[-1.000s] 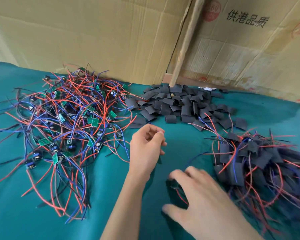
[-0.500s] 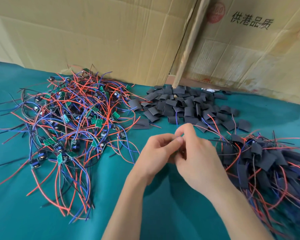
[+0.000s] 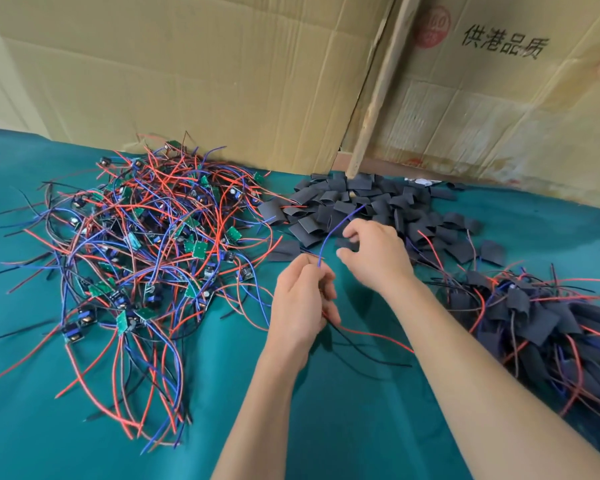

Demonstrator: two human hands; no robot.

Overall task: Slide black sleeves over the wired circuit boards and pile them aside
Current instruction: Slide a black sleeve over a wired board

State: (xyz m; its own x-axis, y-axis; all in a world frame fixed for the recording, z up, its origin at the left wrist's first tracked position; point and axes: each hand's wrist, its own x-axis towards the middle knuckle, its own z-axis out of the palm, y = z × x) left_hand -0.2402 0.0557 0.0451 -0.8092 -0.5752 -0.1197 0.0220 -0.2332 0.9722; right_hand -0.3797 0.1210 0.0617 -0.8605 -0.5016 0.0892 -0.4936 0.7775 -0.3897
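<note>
My left hand pinches a wired board's leads, blue wire rising toward 1 o'clock. My right hand reaches into the loose black sleeves at 12 o'clock on the teal surface.

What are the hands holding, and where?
The left hand grips a wired circuit board's wires, board hidden. The right hand reaches the black sleeves; holding cannot be told.

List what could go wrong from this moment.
The left hand grips one board's wires; the loose red wire trailing on the cloth could snag the finished pile. The right hand, reaching into the loose sleeves, may scatter them or lift two.
</note>
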